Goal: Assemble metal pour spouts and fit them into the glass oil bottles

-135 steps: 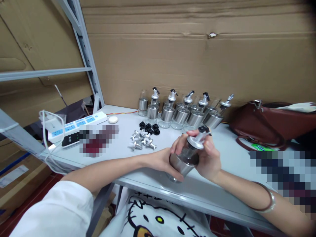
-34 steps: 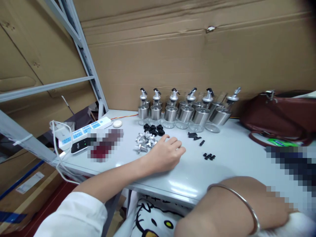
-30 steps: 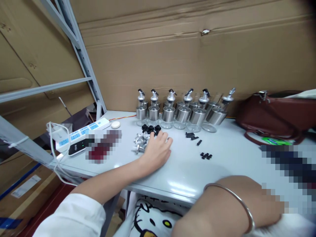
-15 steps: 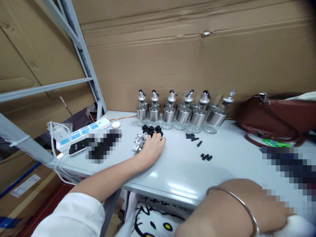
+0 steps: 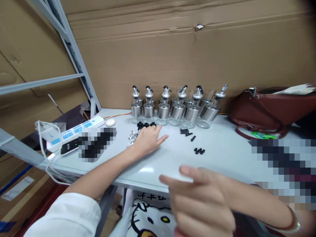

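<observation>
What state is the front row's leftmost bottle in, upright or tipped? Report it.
Upright: the bottle stands on its glass base, silver pourer on top.

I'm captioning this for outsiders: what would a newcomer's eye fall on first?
Probably the six spouted bottles, lined up before the cardboard at the back of the table. Next, the person's right grip, large and blurred in the foreground near the front edge. Then the brown bag, on the table at the right.

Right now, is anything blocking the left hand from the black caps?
Nothing visible is. The left hand overlaps the black caps in view; whether it touches them isn't clear. Silver pieces lie to its left.
</observation>
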The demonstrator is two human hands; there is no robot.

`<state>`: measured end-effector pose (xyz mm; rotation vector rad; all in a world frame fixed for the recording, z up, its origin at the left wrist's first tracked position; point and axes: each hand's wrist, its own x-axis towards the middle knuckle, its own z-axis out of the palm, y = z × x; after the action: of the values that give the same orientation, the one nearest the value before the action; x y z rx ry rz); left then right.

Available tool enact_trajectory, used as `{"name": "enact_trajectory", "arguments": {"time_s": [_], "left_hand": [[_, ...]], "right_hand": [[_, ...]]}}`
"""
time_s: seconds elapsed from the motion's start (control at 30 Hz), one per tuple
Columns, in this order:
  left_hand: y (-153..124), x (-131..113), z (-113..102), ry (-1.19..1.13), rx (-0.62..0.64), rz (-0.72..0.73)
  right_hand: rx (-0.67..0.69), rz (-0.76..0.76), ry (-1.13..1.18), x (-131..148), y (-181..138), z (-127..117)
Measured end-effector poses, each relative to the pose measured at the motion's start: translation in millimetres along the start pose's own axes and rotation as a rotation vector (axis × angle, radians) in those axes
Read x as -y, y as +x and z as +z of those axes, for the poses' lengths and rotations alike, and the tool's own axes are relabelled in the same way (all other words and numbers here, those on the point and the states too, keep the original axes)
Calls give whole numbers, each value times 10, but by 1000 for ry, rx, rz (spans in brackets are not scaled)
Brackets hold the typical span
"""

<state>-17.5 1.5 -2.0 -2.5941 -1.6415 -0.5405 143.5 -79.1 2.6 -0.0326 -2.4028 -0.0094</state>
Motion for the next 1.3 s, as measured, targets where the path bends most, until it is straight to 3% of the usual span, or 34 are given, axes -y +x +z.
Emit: {"name": "enact_trajectory", "arguments": {"time_s": [0.07,0.17,0.27,0.37,0.47,0.6,0.7,0.8,0.97,1.13,1.3], "left_hand": [[37,-20,-72,-398,-103,-55],[121,-127,-125,-1119,-179,-157],[179,-296,-85,-1687,-141,-326],[165,-438,-10,-1940,-94,-489],[105,-505,24,-2064,-89,-509],[19,-505,59,-2058,-100,-428],[-60,-465,164,-1839,-85,-310],[-158,-432,281,-1483,-91,-75],[-262,-439,323,-1135,-28,300],[-283,-416,315,-1107,-38,323],[-315,-398,283,-1091,80,363]], "right_hand": [[-44,-148,-244,-206,-38,-180],[-45,-66,-450,-436,-178,-394],[-30,44,-547,-602,-328,-455],[12,149,-572,-693,-403,-415],[71,241,-552,-713,-404,-363],[75,323,-461,-712,-393,-337],[66,323,-363,-738,-421,-372],[60,392,-183,-775,-464,-475],[72,717,346,-828,-503,-681],[114,832,701,-876,-534,-682],[165,815,882,-838,-559,-614]]}}
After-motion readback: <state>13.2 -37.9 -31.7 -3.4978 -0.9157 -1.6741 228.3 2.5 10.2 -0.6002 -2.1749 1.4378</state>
